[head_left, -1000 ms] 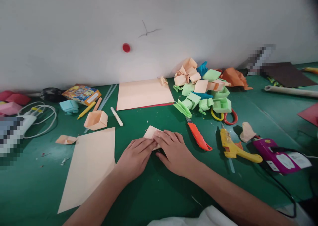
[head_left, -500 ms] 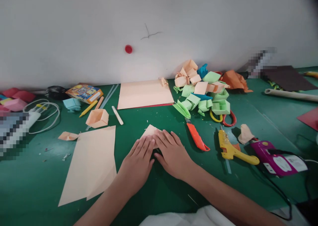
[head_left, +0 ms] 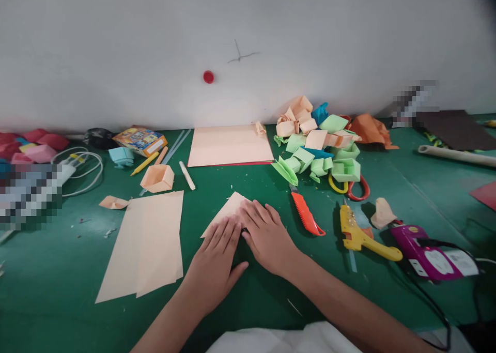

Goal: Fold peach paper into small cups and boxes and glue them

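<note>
A folded piece of peach paper [head_left: 231, 206] lies on the green table under both hands, its pointed top and left corner showing. My left hand [head_left: 219, 257] rests flat on its lower left part, fingers stretched out and thumb apart. On its right side lies my right hand [head_left: 267, 235], also flat, fingers pointing up and left. The fingertips of the two hands nearly meet in the middle. Most of the paper's lower edge is hidden by the hands. Loose peach sheets [head_left: 155, 249] lie to the left of my left hand.
Right of my hands are an orange utility knife [head_left: 306, 212], a yellow glue gun [head_left: 364, 236] and a purple power box [head_left: 430, 255]. Behind them sit scissors [head_left: 358, 190] and a pile of folded papers [head_left: 315, 146]. A peach paper box [head_left: 157, 178] and a white marker [head_left: 187, 175] stand left.
My left hand has slid down and its thumb has spread outward, uncovering more of the paper's left side. My right hand stays pressed on the paper. The view has shifted slightly.
</note>
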{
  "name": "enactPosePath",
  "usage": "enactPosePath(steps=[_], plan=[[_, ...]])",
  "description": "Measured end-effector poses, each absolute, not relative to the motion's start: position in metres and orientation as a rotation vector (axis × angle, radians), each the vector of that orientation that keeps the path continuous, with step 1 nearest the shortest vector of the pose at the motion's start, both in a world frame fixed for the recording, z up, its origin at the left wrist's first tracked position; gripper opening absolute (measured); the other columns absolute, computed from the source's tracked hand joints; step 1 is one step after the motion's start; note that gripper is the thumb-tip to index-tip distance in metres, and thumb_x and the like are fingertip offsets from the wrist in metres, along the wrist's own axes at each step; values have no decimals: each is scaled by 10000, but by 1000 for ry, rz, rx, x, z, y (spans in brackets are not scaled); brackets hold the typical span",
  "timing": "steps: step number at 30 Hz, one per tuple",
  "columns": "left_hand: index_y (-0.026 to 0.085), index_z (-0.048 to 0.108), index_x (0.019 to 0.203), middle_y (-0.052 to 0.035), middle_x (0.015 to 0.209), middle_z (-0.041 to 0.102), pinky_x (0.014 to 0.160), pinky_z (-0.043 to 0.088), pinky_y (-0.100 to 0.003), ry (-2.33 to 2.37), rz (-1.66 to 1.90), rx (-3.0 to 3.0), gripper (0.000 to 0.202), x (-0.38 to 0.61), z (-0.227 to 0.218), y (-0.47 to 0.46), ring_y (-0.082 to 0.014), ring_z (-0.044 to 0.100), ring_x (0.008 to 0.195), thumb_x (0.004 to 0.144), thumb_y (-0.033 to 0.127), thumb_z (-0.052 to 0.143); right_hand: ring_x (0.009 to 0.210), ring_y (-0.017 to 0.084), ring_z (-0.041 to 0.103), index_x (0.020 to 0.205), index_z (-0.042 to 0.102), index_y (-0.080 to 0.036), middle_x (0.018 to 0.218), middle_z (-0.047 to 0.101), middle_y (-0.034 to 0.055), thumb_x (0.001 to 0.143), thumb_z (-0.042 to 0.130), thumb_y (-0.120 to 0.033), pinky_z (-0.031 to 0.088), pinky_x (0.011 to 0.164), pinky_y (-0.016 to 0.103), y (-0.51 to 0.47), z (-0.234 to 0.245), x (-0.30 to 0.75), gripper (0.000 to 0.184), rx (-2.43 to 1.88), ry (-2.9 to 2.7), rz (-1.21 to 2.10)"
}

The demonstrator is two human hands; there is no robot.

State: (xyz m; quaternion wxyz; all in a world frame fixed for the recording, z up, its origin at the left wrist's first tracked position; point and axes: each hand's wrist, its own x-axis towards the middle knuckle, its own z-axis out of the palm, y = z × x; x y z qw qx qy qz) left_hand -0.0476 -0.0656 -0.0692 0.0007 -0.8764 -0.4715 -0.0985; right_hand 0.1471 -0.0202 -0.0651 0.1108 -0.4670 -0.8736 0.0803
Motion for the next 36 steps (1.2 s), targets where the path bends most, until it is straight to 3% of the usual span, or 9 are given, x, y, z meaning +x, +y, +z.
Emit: enactPosePath(steps=[7, 13, 18, 27, 36], plan=[[180, 229, 1611, -116, 1645, 344, 1227, 321, -498, -1462, -267, -2756, 713, -50, -67, -63, -298, 345, 1508, 1013, 504, 442, 1537, 271, 243, 1541, 414, -119, 1647, 344, 99, 1069, 294, -292, 149, 1258, 562, -18, -62, 147, 517, -1236, -2594, 208], [194, 220, 1614, -102, 1626, 385, 1222, 339, -476, -1464, -320, -2760, 692, -52, -63, -60, -278, 368, 1498, 1020, 477, 435, 1510, 266, 314, 1531, 435, -120, 1625, 385, 117, 1048, 352, -279, 232, 1255, 508, -15, -62, 149, 515, -1215, -2593, 254], [183, 233, 1610, -106, 1629, 378, 1217, 344, -479, -1468, -300, -2761, 695, -51, -62, -61, -281, 365, 1500, 1018, 485, 439, 1511, 259, 320, 1534, 431, -123, 1632, 376, 107, 1049, 356, -279, 235, 1262, 480, -14, -62, 149, 515, -1219, -2600, 271], [174, 243, 1606, -105, 1633, 370, 1226, 329, -473, -1446, -263, -2770, 708, -54, -64, -61, -275, 358, 1504, 1020, 525, 430, 1553, 321, 198, 1590, 288, -62, 1672, 229, 178, 1043, 367, -529, 200, 1262, 545, -17, -64, 155, 724, -1160, -2699, 259], [197, 206, 1620, -101, 1632, 374, 1240, 313, -444, -1480, -318, -2786, 712, -58, -67, -61, -265, 356, 1505, 1022, 511, 433, 1553, 303, 211, 1589, 310, -108, 1673, 249, 155, 1036, 395, -517, 198, 1266, 538, -18, -65, 154, 693, -1176, -2682, 238]])
